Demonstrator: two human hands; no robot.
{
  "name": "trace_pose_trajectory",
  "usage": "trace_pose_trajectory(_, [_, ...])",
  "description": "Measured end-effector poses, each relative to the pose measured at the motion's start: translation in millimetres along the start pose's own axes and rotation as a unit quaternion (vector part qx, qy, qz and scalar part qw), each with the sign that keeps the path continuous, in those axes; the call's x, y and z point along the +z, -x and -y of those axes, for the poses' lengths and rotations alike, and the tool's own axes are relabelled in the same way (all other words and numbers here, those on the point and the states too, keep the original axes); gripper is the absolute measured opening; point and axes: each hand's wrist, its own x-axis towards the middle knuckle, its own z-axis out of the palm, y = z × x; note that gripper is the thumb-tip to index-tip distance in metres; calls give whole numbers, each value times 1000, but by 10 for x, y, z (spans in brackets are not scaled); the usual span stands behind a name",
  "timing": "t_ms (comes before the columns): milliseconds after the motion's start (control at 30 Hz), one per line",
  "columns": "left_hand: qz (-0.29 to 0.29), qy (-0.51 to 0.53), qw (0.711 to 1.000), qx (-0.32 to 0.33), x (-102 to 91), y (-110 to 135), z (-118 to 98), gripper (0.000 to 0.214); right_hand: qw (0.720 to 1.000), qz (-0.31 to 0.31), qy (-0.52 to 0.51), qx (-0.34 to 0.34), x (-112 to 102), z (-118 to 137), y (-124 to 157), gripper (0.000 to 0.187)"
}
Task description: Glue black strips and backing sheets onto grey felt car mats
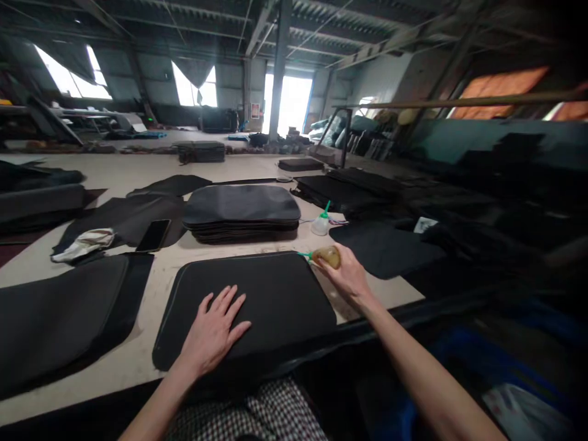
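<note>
A black rounded-corner sheet (266,294) lies flat on the pale table in front of me. My left hand (215,331) rests palm down on its left part, fingers spread and holding nothing. In my right hand (346,272) is a glue bottle (327,256) with yellowish contents and a green nozzle. The bottle is tilted on its side, its nozzle tip pointing left at the sheet's far right corner. Whether the tip touches the sheet, I cannot tell. Behind it stands a second, whitish bottle (320,225) with a green nozzle, upright.
A stack of black rounded sheets (241,211) sits beyond the sheet. To the left are a phone (154,235), a crumpled white cloth (87,244) and more dark sheets (55,312). Dark material (386,248) lies on the right. The table's front edge (303,352) runs close to me.
</note>
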Motion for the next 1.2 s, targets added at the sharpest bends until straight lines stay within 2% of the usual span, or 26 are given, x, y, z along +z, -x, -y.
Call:
trace_pose_trajectory(200, [1,-16,1000,3,19,-1,4,59,1000,0,1,0,-221,-71,148,52])
trace_pose_trajectory(400, [2,-22,1000,1,34,1,5,60,999,36,-23,-15,-636,-201,430,51])
trace_pose_trajectory(633, [18,-23,1000,4,26,-1,14,61,992,95,-62,56,-1183,-283,974,55])
trace_pose_trajectory(767, [16,-17,1000,4,29,2,15,61,983,110,-99,105,-1362,-268,1276,58])
trace_pose_trajectory(867, [18,-9,1000,1,38,1,25,60,974,114,-132,143,-1387,-203,1453,57])
trace_pose_trajectory(967, [25,2,1000,-1,47,-2,42,60,962,124,-177,167,-1319,-80,1574,53])
trace_pose_trajectory(1200, [14,72,997,-26,-2,0,49,56,927,164,-286,179,-932,440,1673,48])
